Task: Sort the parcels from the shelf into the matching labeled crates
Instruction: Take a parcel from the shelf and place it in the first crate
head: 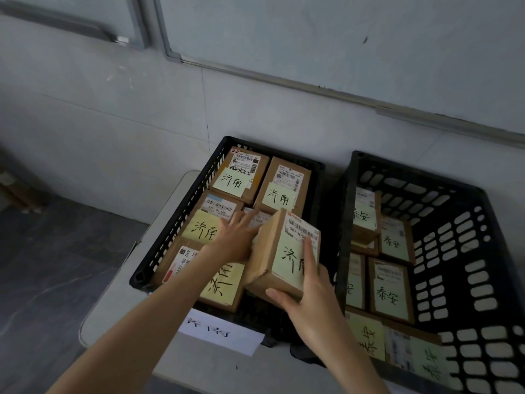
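Observation:
A brown cardboard parcel (287,251) with a yellow handwritten note and a barcode label tilts over the right half of the left black crate (181,214). My right hand (309,302) grips its near corner, thumb underneath and forefinger laid along the note. My left hand (237,237) presses flat against the parcel's left side. Several parcels with the same yellow note lie packed in this crate. A white paper label (221,331) hangs on its front.
A second black crate (460,251) stands to the right, holding several parcels with a different handwritten note. Both crates sit on a grey table (119,308) against a tiled wall. Dark floor lies to the left.

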Available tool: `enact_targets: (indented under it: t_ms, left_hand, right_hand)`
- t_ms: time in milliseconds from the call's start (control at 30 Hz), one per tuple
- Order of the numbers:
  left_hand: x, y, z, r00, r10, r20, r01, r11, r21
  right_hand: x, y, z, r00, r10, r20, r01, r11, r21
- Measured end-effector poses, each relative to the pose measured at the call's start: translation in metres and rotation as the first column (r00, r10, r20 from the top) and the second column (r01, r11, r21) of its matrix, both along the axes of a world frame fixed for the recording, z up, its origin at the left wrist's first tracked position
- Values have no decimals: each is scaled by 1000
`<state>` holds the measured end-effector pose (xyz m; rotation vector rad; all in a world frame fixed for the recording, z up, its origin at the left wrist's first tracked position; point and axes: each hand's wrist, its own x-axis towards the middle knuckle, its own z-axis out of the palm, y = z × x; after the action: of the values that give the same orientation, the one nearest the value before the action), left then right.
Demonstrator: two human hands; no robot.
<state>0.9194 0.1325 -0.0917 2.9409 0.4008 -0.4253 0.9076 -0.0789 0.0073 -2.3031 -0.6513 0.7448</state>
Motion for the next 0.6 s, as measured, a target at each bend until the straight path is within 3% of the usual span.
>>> enact_targets:
  t_ms: [100,400,600]
  left_hand:
    - [-4,11,1,996,79,30,-78,997,-28]
    - [-4,10,2,996,73,-51,-75,997,-21]
    - [3,13,13,981,82,-176,-127,957,-262]
  right_hand:
    - [-9,1,-12,1000,13,-14,-13,1000,-6]
    - [-16,8,-25,999,6,31,-1,988,-155]
    - [3,9,-6,1000,7,-19,-10,986,-165]
